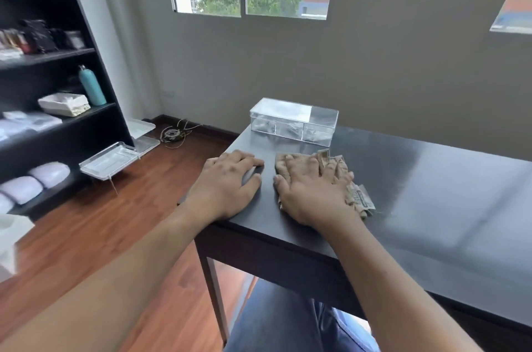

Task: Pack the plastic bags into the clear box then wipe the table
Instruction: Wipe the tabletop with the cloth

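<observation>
A clear lidded box (pixel 293 121) stands at the far left corner of the dark table (pixel 431 179), with clear plastic bags faintly visible inside. My right hand (pixel 311 193) lies flat with spread fingers on a crumpled beige cloth (pixel 358 197), pressing it onto the tabletop just in front of the box. To its left, my left hand (pixel 227 184) rests palm down on the table near the left edge and holds nothing.
The table's left edge and front edge run close to both hands. A black shelf unit (pixel 51 87) with a teal bottle (pixel 92 87) and a white basket stands at the left. Clear trays (pixel 112 160) and a coil of cord lie on the wooden floor.
</observation>
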